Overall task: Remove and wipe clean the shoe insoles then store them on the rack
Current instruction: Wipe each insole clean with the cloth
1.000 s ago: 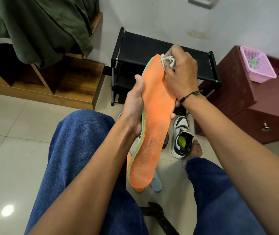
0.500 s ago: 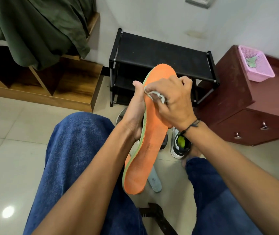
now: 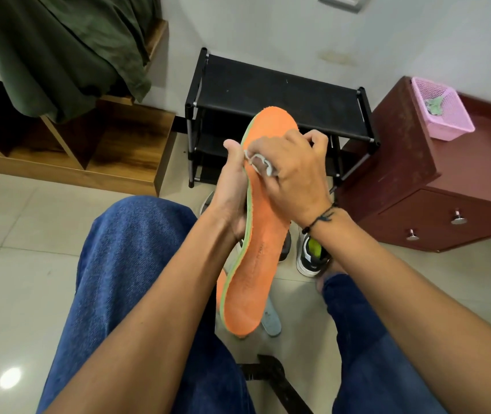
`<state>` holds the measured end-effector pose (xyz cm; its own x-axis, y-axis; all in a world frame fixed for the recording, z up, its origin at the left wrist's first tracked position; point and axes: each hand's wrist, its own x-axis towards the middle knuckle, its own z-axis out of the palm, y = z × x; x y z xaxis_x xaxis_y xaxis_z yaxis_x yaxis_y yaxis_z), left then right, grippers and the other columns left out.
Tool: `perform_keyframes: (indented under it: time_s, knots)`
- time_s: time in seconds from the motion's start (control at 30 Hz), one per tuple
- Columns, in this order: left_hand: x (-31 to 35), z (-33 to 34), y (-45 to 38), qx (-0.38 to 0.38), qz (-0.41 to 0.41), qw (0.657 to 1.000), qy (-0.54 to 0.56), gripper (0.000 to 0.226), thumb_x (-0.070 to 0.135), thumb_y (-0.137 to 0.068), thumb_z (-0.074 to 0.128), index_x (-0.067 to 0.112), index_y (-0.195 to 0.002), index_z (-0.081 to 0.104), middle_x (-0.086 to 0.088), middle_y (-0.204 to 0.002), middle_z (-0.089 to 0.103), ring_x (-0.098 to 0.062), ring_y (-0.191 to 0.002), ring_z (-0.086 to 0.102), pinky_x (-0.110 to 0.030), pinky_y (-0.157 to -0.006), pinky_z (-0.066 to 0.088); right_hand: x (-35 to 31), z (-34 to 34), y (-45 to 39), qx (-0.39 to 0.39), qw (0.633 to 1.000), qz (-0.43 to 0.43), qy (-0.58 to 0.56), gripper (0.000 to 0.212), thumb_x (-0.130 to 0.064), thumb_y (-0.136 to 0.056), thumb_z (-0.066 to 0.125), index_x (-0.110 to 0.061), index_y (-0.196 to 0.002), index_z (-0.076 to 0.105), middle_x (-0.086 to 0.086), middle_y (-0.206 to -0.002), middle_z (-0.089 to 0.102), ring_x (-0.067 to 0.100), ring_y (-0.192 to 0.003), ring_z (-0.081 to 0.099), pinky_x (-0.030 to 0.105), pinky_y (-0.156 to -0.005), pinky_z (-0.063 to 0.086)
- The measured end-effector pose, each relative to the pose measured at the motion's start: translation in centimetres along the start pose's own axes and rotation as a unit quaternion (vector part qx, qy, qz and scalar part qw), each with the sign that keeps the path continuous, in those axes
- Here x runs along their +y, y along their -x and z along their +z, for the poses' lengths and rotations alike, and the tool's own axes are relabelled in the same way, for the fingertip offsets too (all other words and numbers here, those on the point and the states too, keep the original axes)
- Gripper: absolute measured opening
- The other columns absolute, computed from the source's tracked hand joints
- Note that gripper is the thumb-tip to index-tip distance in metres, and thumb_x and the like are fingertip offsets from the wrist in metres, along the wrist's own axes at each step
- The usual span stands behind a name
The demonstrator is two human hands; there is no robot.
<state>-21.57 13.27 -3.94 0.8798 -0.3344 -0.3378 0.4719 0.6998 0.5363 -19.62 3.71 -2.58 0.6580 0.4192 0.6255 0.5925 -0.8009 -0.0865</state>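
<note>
— What's around the hands?

— The black rack (image 3: 280, 94) stands against the wall just beyond, a red cabinet (image 3: 435, 186) to its right, a wooden shelf (image 3: 89, 150) to its left. Open tile floor (image 3: 23, 264) lies left of the knee.

— And the insole?

— The orange insole (image 3: 256, 264) stands toe up. The left hand (image 3: 232, 192) grips its left edge mid-length. The right hand (image 3: 292, 171) pinches a white cloth (image 3: 260, 162) against its upper face.

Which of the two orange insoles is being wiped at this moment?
The insole held upright by the left hand, with the right hand pressing a white cloth on it; the other insole sits behind, untouched.
</note>
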Motion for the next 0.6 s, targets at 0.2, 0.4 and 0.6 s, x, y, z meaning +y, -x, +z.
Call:
perform_keyframes:
  time_s: [0.2,0.4,0.6]
  knots:
    - [0.3,0.1,0.6,-0.053,-0.007,0.997,-0.057,0.074,0.068,-0.091,0.012,0.018,-0.125,0.054,-0.016,-0.104,0.068,-0.029,-0.079,0.069,-0.045,-0.063,0.057,1.2,0.2,-2.7,0.013,0.996,0.068,0.062,0.013,-0.018,-0.086,0.050,-0.023,-0.084,0.063,-0.005,-0.067,0.061,0.022,-0.070,0.053,0.035,-0.069,0.020]
    - [0.1,0.0,0.7,-0.077,-0.035,0.996,-0.030,0.081,0.072,-0.087,0.014,0.012,-0.124,0.054,-0.017,-0.098,0.066,-0.031,-0.080,0.063,-0.040,-0.060,0.054,2.1,-0.5,-4.4,-0.018,0.974,0.219,0.056,0.017,-0.020,-0.092,0.044,-0.022,-0.098,0.059,-0.009,-0.075,0.056,0.021,-0.086,0.056,0.032,-0.076,0.022]
    - [0.1,0.0,0.4,-0.041,-0.006,0.999,-0.022,0.083,0.072,-0.088,0.007,0.015,-0.112,0.062,-0.016,-0.097,0.068,-0.028,-0.079,0.066,-0.041,-0.065,0.055,0.7,-1.2,-3.7,0.060,0.984,0.156,-0.062,0.017,-0.018,-0.083,0.048,-0.013,-0.089,0.063,-0.002,-0.077,0.065,0.022,-0.072,0.057,0.039,-0.073,0.042]
